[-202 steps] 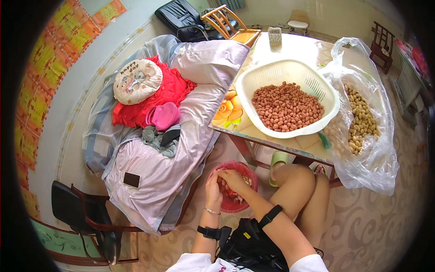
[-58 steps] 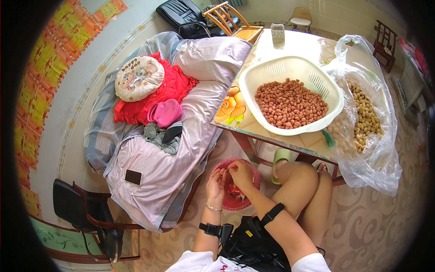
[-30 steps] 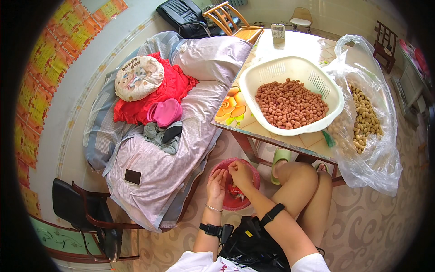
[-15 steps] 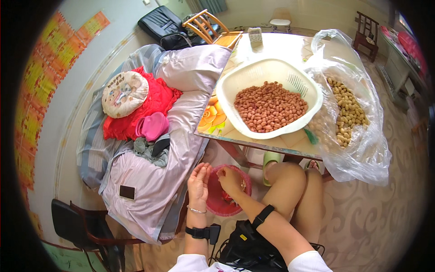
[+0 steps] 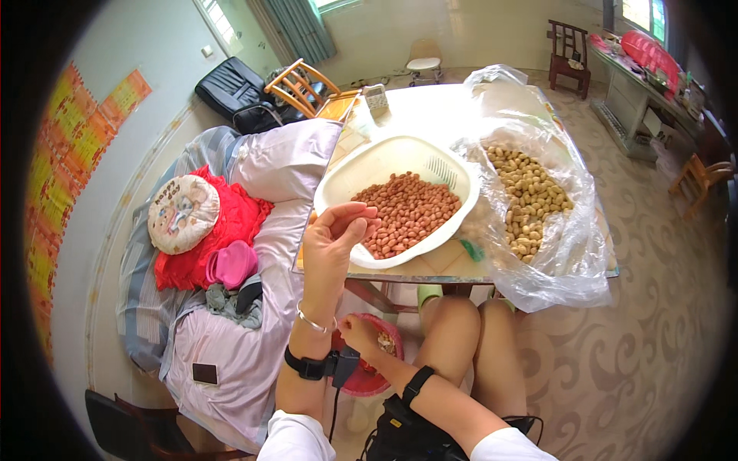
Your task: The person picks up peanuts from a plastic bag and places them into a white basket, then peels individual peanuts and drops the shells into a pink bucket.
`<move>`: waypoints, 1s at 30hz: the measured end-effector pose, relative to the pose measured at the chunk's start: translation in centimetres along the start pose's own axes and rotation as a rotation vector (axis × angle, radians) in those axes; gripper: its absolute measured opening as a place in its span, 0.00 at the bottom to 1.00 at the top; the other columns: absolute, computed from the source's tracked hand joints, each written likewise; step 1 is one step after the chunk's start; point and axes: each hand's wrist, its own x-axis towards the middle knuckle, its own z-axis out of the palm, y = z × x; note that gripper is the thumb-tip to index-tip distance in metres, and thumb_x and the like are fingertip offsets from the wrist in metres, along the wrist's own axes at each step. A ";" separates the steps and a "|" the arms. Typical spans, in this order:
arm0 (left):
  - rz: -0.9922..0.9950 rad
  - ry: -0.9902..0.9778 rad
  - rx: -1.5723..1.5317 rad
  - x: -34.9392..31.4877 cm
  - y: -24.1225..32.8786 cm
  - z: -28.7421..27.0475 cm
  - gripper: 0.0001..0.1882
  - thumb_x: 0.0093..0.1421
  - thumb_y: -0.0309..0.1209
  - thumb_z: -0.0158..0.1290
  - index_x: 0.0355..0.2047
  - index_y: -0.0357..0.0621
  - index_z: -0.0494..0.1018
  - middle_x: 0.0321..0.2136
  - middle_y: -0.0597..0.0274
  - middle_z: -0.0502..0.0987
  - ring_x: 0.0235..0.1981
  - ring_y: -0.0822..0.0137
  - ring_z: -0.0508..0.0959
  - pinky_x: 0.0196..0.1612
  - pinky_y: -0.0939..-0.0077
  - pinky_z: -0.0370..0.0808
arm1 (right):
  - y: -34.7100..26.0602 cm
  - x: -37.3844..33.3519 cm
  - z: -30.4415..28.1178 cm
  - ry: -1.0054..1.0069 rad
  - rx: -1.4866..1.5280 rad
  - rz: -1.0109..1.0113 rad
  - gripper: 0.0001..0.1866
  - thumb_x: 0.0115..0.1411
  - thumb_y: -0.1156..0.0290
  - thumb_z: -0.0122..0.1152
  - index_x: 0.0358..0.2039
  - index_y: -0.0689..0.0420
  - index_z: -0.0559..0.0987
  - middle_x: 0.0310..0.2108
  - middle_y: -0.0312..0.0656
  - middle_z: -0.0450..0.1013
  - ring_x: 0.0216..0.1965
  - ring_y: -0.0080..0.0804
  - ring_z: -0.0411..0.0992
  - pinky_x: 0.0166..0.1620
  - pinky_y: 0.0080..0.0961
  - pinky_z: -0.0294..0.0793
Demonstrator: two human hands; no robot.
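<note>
My left hand (image 5: 338, 240) is raised at the near left rim of a white plastic colander basket (image 5: 384, 261). Its fingers are bent together with the thumb near them; anything between them is hidden. Reddish shelled peanuts (image 5: 415, 211) cover the basket's bottom. Lower down, my right hand (image 5: 358, 333) is closed above a red basin (image 5: 396, 338), and I cannot make out what it holds. Pale shell bits (image 5: 386, 343) lie in the basin. To the right of the basket, a clear plastic bag (image 5: 565, 273) lies open around unshelled peanuts (image 5: 526, 192).
The basket and bag rest on a table (image 5: 450, 266), the bag overhanging its near edge. At left, a sofa (image 5: 284, 154) with a lilac cover bears a round cushion (image 5: 183, 213), red cloth (image 5: 250, 207), a pink item (image 5: 233, 265) and a dark phone (image 5: 204, 374). My knees are under the table edge.
My left hand has risen from beside the red basin to the white basket's rim. My right hand stays over the basin. The view has tilted up and shifted right.
</note>
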 end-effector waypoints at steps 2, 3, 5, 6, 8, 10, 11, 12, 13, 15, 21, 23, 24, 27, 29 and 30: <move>-0.013 -0.026 0.082 1.2 -0.3 0.4 0.11 0.57 0.23 0.49 0.39 0.31 0.68 0.35 0.52 0.75 0.34 0.68 0.77 0.39 0.81 0.75 | 0.0 0.1 -0.3 -0.096 0.068 0.080 0.07 0.51 0.68 0.51 0.26 0.56 0.74 0.25 0.42 0.74 0.29 0.38 0.74 0.31 0.31 0.70; -0.040 -0.018 0.137 1.7 -0.4 0.4 0.10 0.57 0.23 0.49 0.38 0.31 0.70 0.35 0.54 0.75 0.34 0.68 0.77 0.38 0.82 0.75 | 0.0 0.0 -0.4 -0.055 0.014 0.029 0.07 0.52 0.68 0.51 0.26 0.56 0.74 0.24 0.41 0.75 0.29 0.36 0.74 0.31 0.30 0.70; 0.001 -0.032 0.150 1.8 -0.6 0.2 0.09 0.57 0.23 0.49 0.37 0.32 0.70 0.34 0.54 0.75 0.33 0.69 0.77 0.38 0.83 0.75 | 0.0 0.0 -0.4 -0.022 0.015 -0.032 0.07 0.52 0.68 0.50 0.26 0.56 0.74 0.24 0.41 0.74 0.28 0.36 0.74 0.31 0.30 0.70; -0.031 -0.004 0.176 1.8 -0.7 0.2 0.09 0.57 0.23 0.49 0.37 0.32 0.70 0.34 0.55 0.76 0.33 0.69 0.77 0.38 0.83 0.75 | -0.1 0.0 -0.4 -0.024 -0.013 0.000 0.07 0.52 0.68 0.50 0.26 0.56 0.74 0.24 0.41 0.74 0.28 0.36 0.74 0.31 0.30 0.70; -0.010 -0.019 0.173 1.5 -1.0 -0.1 0.08 0.57 0.23 0.48 0.37 0.32 0.71 0.34 0.55 0.76 0.32 0.68 0.78 0.38 0.84 0.75 | -0.1 0.0 -0.3 -0.016 0.009 -0.019 0.07 0.52 0.68 0.51 0.26 0.56 0.74 0.24 0.42 0.74 0.28 0.37 0.74 0.31 0.30 0.70; 0.019 -0.007 0.157 1.3 -1.0 -0.4 0.08 0.57 0.23 0.48 0.37 0.32 0.71 0.34 0.55 0.76 0.32 0.68 0.78 0.38 0.83 0.75 | -0.1 0.0 0.0 -0.033 0.020 0.005 0.07 0.52 0.68 0.51 0.26 0.56 0.74 0.24 0.42 0.74 0.28 0.37 0.74 0.31 0.31 0.70; 0.001 0.002 0.170 1.3 -0.9 -0.5 0.08 0.57 0.23 0.47 0.37 0.32 0.70 0.35 0.55 0.75 0.33 0.69 0.77 0.39 0.82 0.75 | -0.1 0.0 0.1 -0.016 0.004 -0.009 0.07 0.52 0.67 0.51 0.25 0.56 0.74 0.24 0.42 0.74 0.28 0.38 0.74 0.31 0.31 0.70; 0.010 0.003 0.177 1.2 -0.9 -0.6 0.08 0.57 0.23 0.47 0.37 0.32 0.70 0.35 0.55 0.75 0.33 0.69 0.77 0.39 0.82 0.75 | -0.1 0.0 0.2 -0.007 -0.027 0.004 0.07 0.52 0.67 0.51 0.25 0.56 0.74 0.24 0.43 0.74 0.28 0.39 0.73 0.31 0.32 0.70; 0.006 0.000 0.175 1.2 -0.8 -0.7 0.08 0.57 0.23 0.48 0.37 0.32 0.70 0.35 0.55 0.75 0.33 0.69 0.77 0.39 0.82 0.75 | -0.1 0.1 0.2 0.001 -0.012 -0.022 0.07 0.52 0.67 0.51 0.25 0.56 0.74 0.24 0.43 0.74 0.28 0.39 0.73 0.31 0.32 0.70; 0.001 -0.004 0.172 1.2 -0.8 -0.7 0.09 0.57 0.23 0.48 0.37 0.32 0.70 0.35 0.55 0.75 0.33 0.69 0.77 0.40 0.82 0.75 | -0.1 0.1 0.3 -0.017 0.009 0.038 0.07 0.52 0.67 0.51 0.24 0.56 0.74 0.24 0.43 0.74 0.27 0.40 0.73 0.30 0.32 0.70; 0.009 -0.023 0.195 1.7 -1.0 -0.9 0.08 0.57 0.22 0.47 0.38 0.32 0.70 0.35 0.55 0.75 0.33 0.70 0.77 0.39 0.82 0.74 | 0.3 0.1 0.4 -0.036 0.028 0.009 0.07 0.51 0.66 0.51 0.25 0.56 0.74 0.25 0.43 0.74 0.29 0.39 0.73 0.31 0.32 0.70; -0.031 -0.035 0.300 1.9 -1.1 -0.9 0.09 0.57 0.22 0.48 0.38 0.31 0.70 0.37 0.54 0.75 0.36 0.71 0.76 0.41 0.82 0.72 | 0.5 0.2 0.4 -0.032 0.038 -0.019 0.07 0.52 0.66 0.51 0.25 0.56 0.74 0.25 0.43 0.74 0.29 0.39 0.73 0.31 0.31 0.70; -0.007 -0.044 0.295 1.9 -1.3 -0.8 0.09 0.57 0.22 0.48 0.38 0.31 0.70 0.37 0.54 0.75 0.36 0.71 0.76 0.41 0.82 0.72 | 0.5 0.2 0.5 -0.039 0.029 0.016 0.08 0.52 0.66 0.51 0.25 0.56 0.74 0.25 0.43 0.74 0.28 0.39 0.73 0.31 0.31 0.70; 0.046 0.003 0.375 1.7 -1.5 -0.5 0.09 0.57 0.22 0.48 0.37 0.32 0.71 0.36 0.57 0.75 0.34 0.74 0.74 0.39 0.83 0.73 | 0.6 0.3 0.6 -0.024 0.021 0.015 0.08 0.52 0.66 0.51 0.25 0.55 0.74 0.23 0.42 0.74 0.27 0.38 0.73 0.31 0.30 0.70; 0.168 0.020 0.402 1.6 -1.3 -0.1 0.09 0.57 0.23 0.47 0.38 0.33 0.72 0.37 0.57 0.75 0.37 0.74 0.73 0.42 0.83 0.70 | 0.5 0.3 0.6 -0.014 0.025 -0.007 0.08 0.50 0.66 0.53 0.25 0.57 0.74 0.23 0.44 0.73 0.27 0.38 0.73 0.30 0.29 0.69; 0.188 0.009 0.393 1.5 -1.2 0.2 0.09 0.57 0.23 0.47 0.38 0.33 0.72 0.37 0.57 0.75 0.37 0.74 0.73 0.42 0.83 0.70 | 0.5 0.3 0.6 -0.033 0.033 0.052 0.09 0.49 0.66 0.56 0.25 0.58 0.73 0.23 0.45 0.72 0.26 0.37 0.72 0.29 0.28 0.68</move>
